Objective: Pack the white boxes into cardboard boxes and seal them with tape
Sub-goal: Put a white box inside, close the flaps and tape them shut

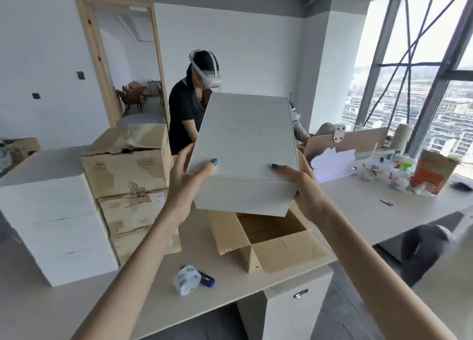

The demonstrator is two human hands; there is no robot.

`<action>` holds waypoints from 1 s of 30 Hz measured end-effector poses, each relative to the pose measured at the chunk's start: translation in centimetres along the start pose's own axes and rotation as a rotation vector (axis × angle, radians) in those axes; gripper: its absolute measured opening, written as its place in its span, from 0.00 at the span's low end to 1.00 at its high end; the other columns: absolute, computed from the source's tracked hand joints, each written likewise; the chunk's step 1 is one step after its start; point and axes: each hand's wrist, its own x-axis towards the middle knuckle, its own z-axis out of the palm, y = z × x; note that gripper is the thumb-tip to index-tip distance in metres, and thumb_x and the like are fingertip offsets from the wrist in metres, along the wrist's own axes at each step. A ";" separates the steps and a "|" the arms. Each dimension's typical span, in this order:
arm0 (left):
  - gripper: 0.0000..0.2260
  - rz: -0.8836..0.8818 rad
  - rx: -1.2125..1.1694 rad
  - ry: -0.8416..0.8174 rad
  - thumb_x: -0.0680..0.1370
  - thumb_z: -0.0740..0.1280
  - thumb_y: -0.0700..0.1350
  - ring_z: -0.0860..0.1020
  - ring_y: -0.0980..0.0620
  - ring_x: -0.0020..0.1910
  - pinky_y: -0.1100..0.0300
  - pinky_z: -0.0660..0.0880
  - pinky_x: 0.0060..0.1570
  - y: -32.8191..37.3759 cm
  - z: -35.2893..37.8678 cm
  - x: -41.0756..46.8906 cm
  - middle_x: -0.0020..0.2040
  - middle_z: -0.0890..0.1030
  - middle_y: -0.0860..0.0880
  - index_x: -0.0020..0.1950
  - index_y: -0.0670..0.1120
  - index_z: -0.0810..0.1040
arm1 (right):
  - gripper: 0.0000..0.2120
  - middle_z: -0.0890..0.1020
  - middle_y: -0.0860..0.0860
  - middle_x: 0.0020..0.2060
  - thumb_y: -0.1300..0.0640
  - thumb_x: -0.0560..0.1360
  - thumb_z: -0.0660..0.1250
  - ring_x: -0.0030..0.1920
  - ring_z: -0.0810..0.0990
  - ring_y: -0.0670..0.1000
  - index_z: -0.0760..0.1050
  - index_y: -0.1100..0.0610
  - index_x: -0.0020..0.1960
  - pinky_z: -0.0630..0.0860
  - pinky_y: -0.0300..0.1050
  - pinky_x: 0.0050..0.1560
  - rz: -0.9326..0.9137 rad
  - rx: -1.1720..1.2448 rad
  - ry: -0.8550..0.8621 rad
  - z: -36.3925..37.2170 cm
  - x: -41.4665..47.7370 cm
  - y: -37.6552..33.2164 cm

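I hold a large white box (245, 145) in the air with both hands, tilted, its near end lower. My left hand (190, 172) grips its left near corner and my right hand (298, 183) its right near corner, thumbs on top. Directly below it an open cardboard box (268, 240) stands on the table with its flaps spread; the visible inside looks empty. A stack of white boxes (55, 216) rests at the left. A tape roll (186, 279) lies near the table's front edge beside a blue cutter (206, 278).
Stacked worn cardboard boxes (128, 170) stand left of centre. A person in a black top with a headset (190, 109) is behind the table. Cups, a bag (432, 172) and clutter sit at the right. The table (358, 206) has a cabinet below.
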 end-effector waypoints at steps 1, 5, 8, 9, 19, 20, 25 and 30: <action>0.25 -0.014 0.005 -0.007 0.73 0.76 0.44 0.80 0.54 0.58 0.60 0.78 0.50 -0.5 1.1 -0.6 0.60 0.81 0.54 0.68 0.54 0.74 | 0.28 0.81 0.49 0.58 0.56 0.69 0.70 0.58 0.80 0.52 0.70 0.45 0.67 0.78 0.48 0.53 0.019 -0.005 0.000 -1.3 -0.3 0.4; 0.24 -0.074 0.026 -0.014 0.74 0.75 0.43 0.81 0.55 0.57 0.60 0.78 0.49 -2.7 4.8 -2.0 0.59 0.82 0.55 0.67 0.53 0.75 | 0.29 0.78 0.51 0.62 0.53 0.69 0.70 0.61 0.78 0.56 0.68 0.47 0.69 0.77 0.50 0.55 0.076 -0.012 -0.002 -5.8 -0.9 2.9; 0.22 -0.119 0.032 -0.019 0.75 0.73 0.40 0.81 0.58 0.53 0.67 0.77 0.44 -4.7 7.3 -2.2 0.57 0.82 0.54 0.67 0.52 0.75 | 0.25 0.79 0.51 0.61 0.56 0.71 0.69 0.61 0.78 0.56 0.70 0.46 0.68 0.75 0.49 0.53 0.122 0.003 -0.001 -8.6 -0.7 5.1; 0.21 -0.140 0.036 -0.021 0.75 0.73 0.40 0.81 0.60 0.51 0.68 0.76 0.42 -5.5 8.1 -2.1 0.56 0.82 0.55 0.66 0.52 0.75 | 0.25 0.79 0.51 0.62 0.56 0.72 0.69 0.61 0.78 0.56 0.71 0.46 0.68 0.75 0.49 0.53 0.144 0.007 -0.001 -9.4 -0.4 5.9; 0.24 -0.336 0.044 0.074 0.72 0.77 0.42 0.82 0.54 0.53 0.60 0.77 0.48 -15.5 13.7 1.0 0.57 0.82 0.53 0.65 0.54 0.74 | 0.26 0.80 0.52 0.61 0.56 0.71 0.68 0.60 0.80 0.57 0.70 0.48 0.69 0.76 0.53 0.56 0.392 0.042 -0.118 -16.5 6.6 14.6; 0.24 -0.354 0.041 0.083 0.71 0.77 0.44 0.82 0.53 0.54 0.59 0.77 0.48 -16.3 14.0 1.3 0.58 0.82 0.53 0.64 0.55 0.74 | 0.26 0.80 0.53 0.61 0.56 0.71 0.68 0.60 0.80 0.57 0.70 0.48 0.68 0.77 0.53 0.55 0.409 0.043 -0.125 -16.9 7.4 15.6; 0.23 -0.476 0.050 0.123 0.71 0.76 0.45 0.83 0.50 0.53 0.60 0.78 0.43 -19.9 15.0 2.2 0.57 0.83 0.51 0.62 0.57 0.73 | 0.27 0.81 0.53 0.60 0.53 0.68 0.70 0.60 0.80 0.60 0.72 0.45 0.66 0.76 0.61 0.56 0.535 0.057 -0.164 -18.3 10.2 20.0; 0.22 -0.543 0.086 0.188 0.75 0.74 0.43 0.83 0.51 0.53 0.61 0.77 0.43 -22.5 15.7 3.2 0.54 0.83 0.53 0.66 0.53 0.71 | 0.27 0.80 0.58 0.61 0.57 0.69 0.69 0.59 0.80 0.62 0.71 0.53 0.68 0.79 0.55 0.52 0.588 0.114 -0.238 -19.2 13.3 23.4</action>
